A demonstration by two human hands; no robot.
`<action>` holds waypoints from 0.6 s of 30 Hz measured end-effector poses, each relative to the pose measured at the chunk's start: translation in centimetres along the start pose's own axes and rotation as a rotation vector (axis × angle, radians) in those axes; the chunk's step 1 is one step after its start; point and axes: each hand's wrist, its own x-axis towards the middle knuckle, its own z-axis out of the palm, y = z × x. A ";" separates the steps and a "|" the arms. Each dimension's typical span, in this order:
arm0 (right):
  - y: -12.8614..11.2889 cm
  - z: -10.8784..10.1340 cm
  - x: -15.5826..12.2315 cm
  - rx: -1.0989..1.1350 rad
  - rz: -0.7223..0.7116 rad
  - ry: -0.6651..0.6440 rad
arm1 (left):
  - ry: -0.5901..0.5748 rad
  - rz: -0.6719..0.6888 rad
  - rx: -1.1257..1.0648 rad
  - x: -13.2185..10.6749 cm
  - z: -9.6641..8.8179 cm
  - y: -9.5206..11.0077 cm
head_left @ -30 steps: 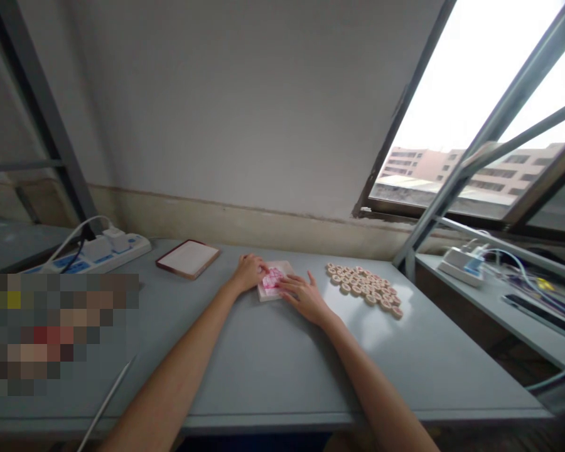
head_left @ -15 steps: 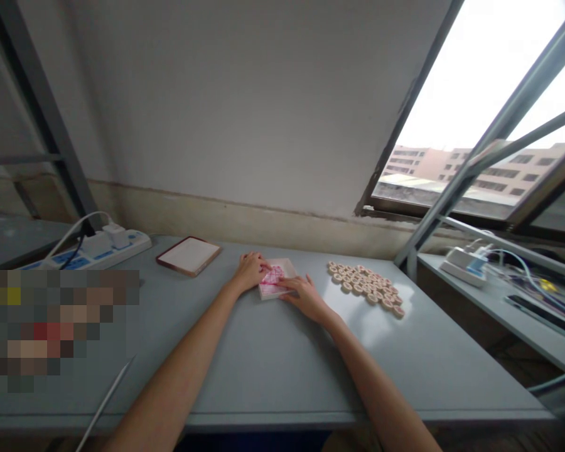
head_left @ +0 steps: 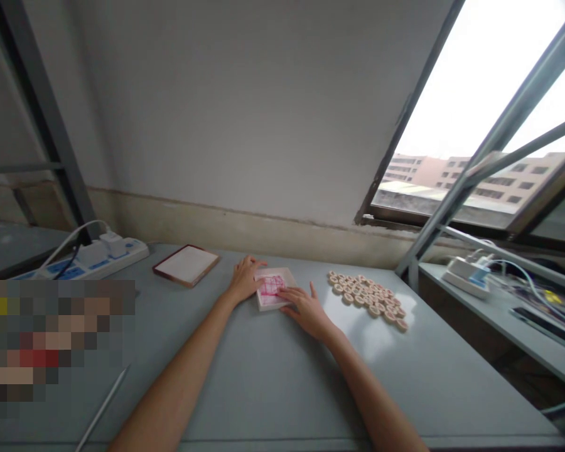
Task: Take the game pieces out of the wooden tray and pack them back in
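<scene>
The pink-lined sheet (head_left: 270, 285) lies flatter in the white tray (head_left: 269, 307) than a second ago.
My left hand (head_left: 245, 280) has drawn back to the tray's left edge, showing more pink; whether its fingers grip anything, I cannot tell. My right hand (head_left: 309, 311) still rests its fingers, spread apart, on the sheet; the round pieces (head_left: 367, 295) sit unchanged to the right on the counter (head_left: 273, 376).

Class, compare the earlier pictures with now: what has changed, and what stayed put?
The pink-lined sheet now lies flatter in the white box, its grid clearer. The left hand has shifted slightly left; the right hand still touches the sheet. The round pieces and red-edged lid stayed put.
</scene>
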 end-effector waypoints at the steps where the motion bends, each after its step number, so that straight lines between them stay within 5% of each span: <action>1: 0.0 0.0 0.0 0.003 0.000 0.000 | 0.002 -0.026 -0.016 0.1 0.3 -0.2; 14: -0.1 0.6 -0.2 0.036 -0.047 0.010 | -0.108 -0.065 -0.119 0.6 1.3 -1.5; 18: 0.8 -1.3 0.0 0.008 -0.056 0.124 | -0.119 -0.041 -0.119 0.6 1.4 -1.6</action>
